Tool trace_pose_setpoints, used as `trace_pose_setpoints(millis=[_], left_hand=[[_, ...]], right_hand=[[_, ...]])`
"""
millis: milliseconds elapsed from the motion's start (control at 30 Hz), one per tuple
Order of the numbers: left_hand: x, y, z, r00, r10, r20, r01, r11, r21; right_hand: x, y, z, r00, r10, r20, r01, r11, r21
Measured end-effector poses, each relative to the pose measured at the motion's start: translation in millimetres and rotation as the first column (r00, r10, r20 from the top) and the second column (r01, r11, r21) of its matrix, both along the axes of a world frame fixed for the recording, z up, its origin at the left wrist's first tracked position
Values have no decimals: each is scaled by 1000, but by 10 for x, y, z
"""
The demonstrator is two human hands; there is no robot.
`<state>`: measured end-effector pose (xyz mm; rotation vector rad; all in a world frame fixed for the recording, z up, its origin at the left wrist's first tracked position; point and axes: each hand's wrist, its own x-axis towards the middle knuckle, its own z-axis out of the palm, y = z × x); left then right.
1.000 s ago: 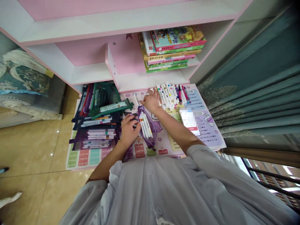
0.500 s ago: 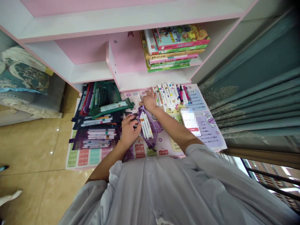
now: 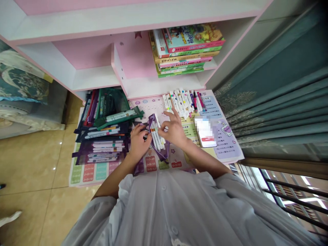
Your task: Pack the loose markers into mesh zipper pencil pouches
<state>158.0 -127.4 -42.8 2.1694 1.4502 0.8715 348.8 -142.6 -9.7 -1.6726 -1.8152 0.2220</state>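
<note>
A purple mesh zip pouch [image 3: 164,157] lies unzipped on the desk with several white markers [image 3: 156,140] inside. My left hand [image 3: 139,141] pinches the pouch's left edge between thumb and forefinger. At the opposite side, my right hand [image 3: 175,130] has thumb and forefinger closed on a white marker [image 3: 157,119] at the pouch's opening, with the other fingers raised. The fingers partly cover that marker. Beyond my right hand, a row of loose markers [image 3: 180,102] rests near the shelf.
Left of my hands are filled pouches: a purple one [image 3: 82,155], a dark one [image 3: 84,134] and a green one [image 3: 123,116]. A phone [image 3: 205,131] lies to the right. Stacked books [image 3: 189,49] fill part of the pink-and-white shelf [image 3: 164,87]. Curtains [image 3: 276,102] hang at right.
My right hand has come back toward me from beyond the pouch to its right side, bringing a white marker to the opening. My left hand stays at the pouch's left edge.
</note>
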Motion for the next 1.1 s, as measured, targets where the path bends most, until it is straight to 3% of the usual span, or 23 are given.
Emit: trace_pose_setpoints(millis=[200,400,667,767,900,1000,1100], left_hand=[[2,6,-4,1000,0,0,0,1000,6],[7,10,-18,1000,6,-2,-6,1000,5],[3,2,-9,1000,4,-1,-4,1000,-4],[0,2,-11,1000,1,2,-1,1000,0],[-7,6,-20,1000,2,2,-2,1000,2],[-9,7,-26,1000,10,-8,-10,1000,-1],[-7,7,-23,1000,15,-11,-16,1000,-8]], right_hand=[[-173,-294,-135,993,6,122,8,994,-111],[-245,-301,-156,981,14,196,23,983,-183],[-247,-285,-189,977,19,210,15,988,-157],[-169,-175,-158,984,-31,176,43,997,-65],[33,167,-144,967,-195,165,188,981,56],[187,485,-202,933,-292,211,293,956,30],[286,748,-310,918,-301,260,322,946,-43]])
